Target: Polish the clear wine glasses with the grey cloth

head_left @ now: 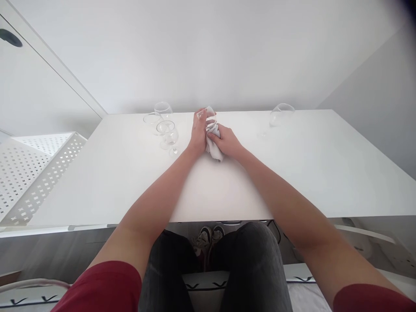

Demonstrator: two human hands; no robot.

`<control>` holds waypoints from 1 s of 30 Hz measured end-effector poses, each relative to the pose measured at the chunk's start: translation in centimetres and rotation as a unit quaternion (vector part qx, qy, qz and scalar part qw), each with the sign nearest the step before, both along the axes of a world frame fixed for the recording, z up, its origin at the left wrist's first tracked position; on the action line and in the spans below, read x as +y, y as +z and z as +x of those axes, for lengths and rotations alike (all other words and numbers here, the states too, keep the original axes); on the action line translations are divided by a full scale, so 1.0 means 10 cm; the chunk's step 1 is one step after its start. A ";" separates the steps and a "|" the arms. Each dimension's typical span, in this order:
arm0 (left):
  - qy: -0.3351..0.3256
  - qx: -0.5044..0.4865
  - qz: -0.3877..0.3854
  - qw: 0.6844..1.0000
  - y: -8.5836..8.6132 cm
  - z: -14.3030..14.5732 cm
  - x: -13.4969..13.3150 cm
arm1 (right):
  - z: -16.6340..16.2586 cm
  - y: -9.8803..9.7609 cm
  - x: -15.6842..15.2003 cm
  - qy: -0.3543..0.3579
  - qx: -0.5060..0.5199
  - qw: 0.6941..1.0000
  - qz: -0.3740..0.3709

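My left hand point(199, 132) is wrapped round a clear stemmed glass point(208, 115) at the far middle of the white table point(130, 173). My right hand point(227, 141) is closed on a white cloth point(213, 149) and presses it against the glass. The cloth hangs down between both hands. Most of the glass is hidden by my fingers and the cloth.
Three clear stemmed glasses point(167, 133) stand in a group at the far left of my hands. Another glass point(281, 114) stands far right near the wall. A white perforated rack point(39, 169) sits left of the table. My knees and shoes show below the table's front edge.
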State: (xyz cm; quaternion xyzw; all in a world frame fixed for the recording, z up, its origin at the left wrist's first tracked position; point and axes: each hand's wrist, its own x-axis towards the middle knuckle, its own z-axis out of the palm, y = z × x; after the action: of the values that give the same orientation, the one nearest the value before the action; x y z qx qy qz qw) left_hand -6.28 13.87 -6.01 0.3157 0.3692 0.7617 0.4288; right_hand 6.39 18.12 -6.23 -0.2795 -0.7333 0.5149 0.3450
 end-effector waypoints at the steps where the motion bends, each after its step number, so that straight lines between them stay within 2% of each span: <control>1: 0.004 0.007 0.004 1.000 -0.01 0.00 0.00 | -0.01 -0.01 0.00 0.001 0.002 1.000 -0.002; 3: -0.012 -0.006 0.011 1.000 -0.02 -0.01 0.01 | 0.02 0.01 0.01 0.056 0.010 0.995 -0.084; 5: -0.044 -0.024 0.014 0.999 -0.02 -0.01 0.01 | 0.07 0.05 0.03 0.136 0.021 0.973 -0.186; 7: -0.068 -0.039 0.011 0.997 -0.01 -0.01 0.01 | 0.10 0.08 0.03 0.171 0.027 0.958 -0.230; 9: -0.069 -0.054 0.008 0.996 0.01 0.00 0.01 | 0.08 0.08 0.02 0.140 0.033 0.968 -0.205; 12: -0.046 -0.055 0.008 0.997 0.01 0.00 0.01 | 0.00 0.03 -0.02 0.039 0.029 0.996 -0.080; 14: -0.034 -0.045 0.011 0.998 0.00 -0.01 0.01 | -0.04 0.00 -0.04 0.008 0.028 0.999 -0.028; 15: -0.032 -0.045 0.011 0.998 -0.01 -0.01 0.02 | -0.03 0.01 -0.03 0.014 0.030 0.999 -0.040; 17: -0.044 -0.055 0.010 0.997 -0.01 -0.01 0.02 | 0.00 0.03 -0.02 0.061 0.035 0.990 -0.126; 20: -0.074 -0.065 0.011 0.995 -0.02 -0.01 0.03 | 0.08 0.09 0.01 0.138 0.034 0.959 -0.244; 22: -0.080 -0.068 0.010 0.994 -0.03 -0.02 0.04 | 0.09 0.09 0.01 0.139 0.036 0.958 -0.248; 26: -0.052 -0.070 0.008 0.996 -0.04 -0.02 0.06 | -0.01 0.02 -0.03 0.037 0.052 0.989 -0.135; 27: -0.046 -0.074 0.010 0.996 -0.03 -0.02 0.06 | -0.03 0.00 -0.04 0.021 0.054 0.990 -0.126; 28: -0.043 -0.080 0.012 0.996 -0.02 -0.02 0.05 | -0.04 0.00 -0.04 0.023 0.054 0.989 -0.139; 30: -0.054 -0.090 0.022 0.994 -0.01 -0.02 0.03 | -0.01 0.02 -0.03 0.087 0.061 0.971 -0.216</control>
State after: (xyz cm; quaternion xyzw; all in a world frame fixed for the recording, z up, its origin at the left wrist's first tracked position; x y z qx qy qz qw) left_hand -6.49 14.17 -6.09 0.2744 0.2947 0.7706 0.4940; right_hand 6.32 17.83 -5.99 -0.2510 -0.6036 0.7053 0.2743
